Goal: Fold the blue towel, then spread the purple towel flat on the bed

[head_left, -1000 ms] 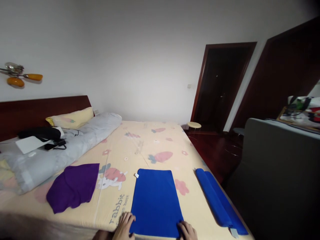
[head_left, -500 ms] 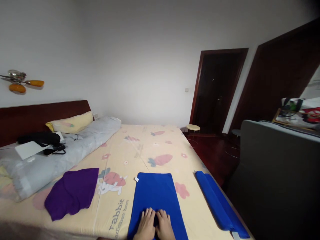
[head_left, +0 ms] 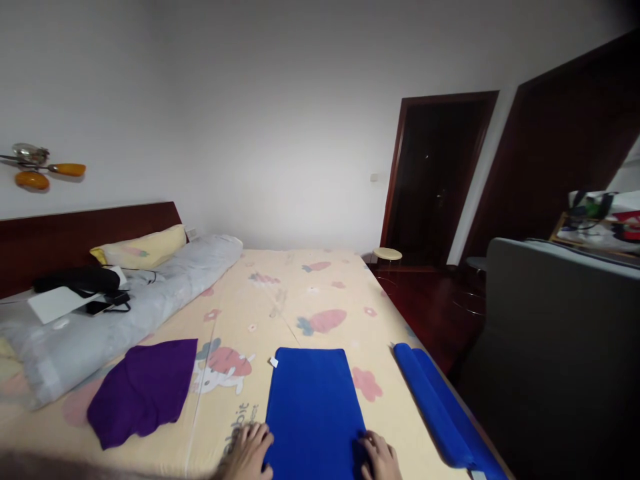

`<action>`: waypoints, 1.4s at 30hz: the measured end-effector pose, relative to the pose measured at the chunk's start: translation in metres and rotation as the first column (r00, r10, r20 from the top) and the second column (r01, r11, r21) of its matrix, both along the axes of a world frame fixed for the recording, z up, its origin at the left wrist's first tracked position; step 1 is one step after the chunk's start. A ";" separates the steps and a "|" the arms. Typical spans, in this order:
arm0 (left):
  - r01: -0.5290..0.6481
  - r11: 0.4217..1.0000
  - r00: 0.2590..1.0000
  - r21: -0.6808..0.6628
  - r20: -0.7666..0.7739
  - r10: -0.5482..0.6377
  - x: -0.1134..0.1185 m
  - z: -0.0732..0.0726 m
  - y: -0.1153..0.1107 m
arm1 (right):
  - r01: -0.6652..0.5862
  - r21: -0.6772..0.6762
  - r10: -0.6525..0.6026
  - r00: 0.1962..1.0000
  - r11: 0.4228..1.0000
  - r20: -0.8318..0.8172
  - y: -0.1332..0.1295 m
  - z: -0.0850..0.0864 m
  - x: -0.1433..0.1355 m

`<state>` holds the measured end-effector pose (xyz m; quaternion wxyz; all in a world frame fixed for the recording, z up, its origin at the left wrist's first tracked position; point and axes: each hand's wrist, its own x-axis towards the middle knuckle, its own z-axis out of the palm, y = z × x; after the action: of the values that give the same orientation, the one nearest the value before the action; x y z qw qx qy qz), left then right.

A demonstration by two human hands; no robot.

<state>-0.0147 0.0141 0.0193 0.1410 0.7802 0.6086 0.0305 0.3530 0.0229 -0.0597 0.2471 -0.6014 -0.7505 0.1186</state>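
I see my left hand and right hand lying flat, fingers spread, gripping nothing, at both near sides of the blue towel between them; free bed lies beyond.

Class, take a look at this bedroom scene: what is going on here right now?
A person stands at the foot of a bed with both hands on a flat blue towel. The left hand rests at its near left edge, the right hand at its near right edge, fingers spread flat rather than gripping. A rolled blue towel lies to the right along the bed's edge, and a crumpled purple cloth lies to the left.
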 end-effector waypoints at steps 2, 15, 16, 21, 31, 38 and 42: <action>-0.003 1.000 1.000 0.000 0.023 0.003 0.022 0.003 0.014 | 0.006 -0.033 -0.006 1.000 0.999 0.010 0.010 0.027 -0.030; -0.079 0.997 0.996 -0.025 0.033 0.079 0.053 -0.030 0.031 | -0.086 -0.236 0.094 0.995 0.968 0.023 0.019 0.033 -0.064; -0.088 0.996 0.996 -0.007 0.010 0.088 0.038 -0.026 0.026 | -0.063 -0.229 0.071 0.997 0.971 0.024 0.016 0.027 -0.046; -0.062 0.998 0.998 -0.011 -0.017 0.062 -0.016 -0.008 0.007 | -0.001 -0.237 0.015 0.998 0.971 0.060 0.007 0.015 0.012; -0.021 0.999 0.997 0.037 0.070 0.018 0.057 0.008 0.054 | -0.074 -0.194 0.096 0.990 0.978 0.107 0.049 0.074 -0.090; -0.039 0.998 0.996 -0.044 0.077 0.042 0.099 -0.014 0.068 | -0.160 -0.253 0.185 0.980 0.954 0.078 0.057 0.058 -0.112; -0.050 0.999 0.997 0.022 0.062 0.048 0.052 -0.015 0.052 | -0.093 -0.238 0.112 0.991 0.967 0.067 0.046 0.040 -0.052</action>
<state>0.0377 0.0663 0.0045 0.1497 0.7654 0.6225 0.0654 0.3008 0.0685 -0.0197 0.1377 -0.5908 -0.7707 0.1951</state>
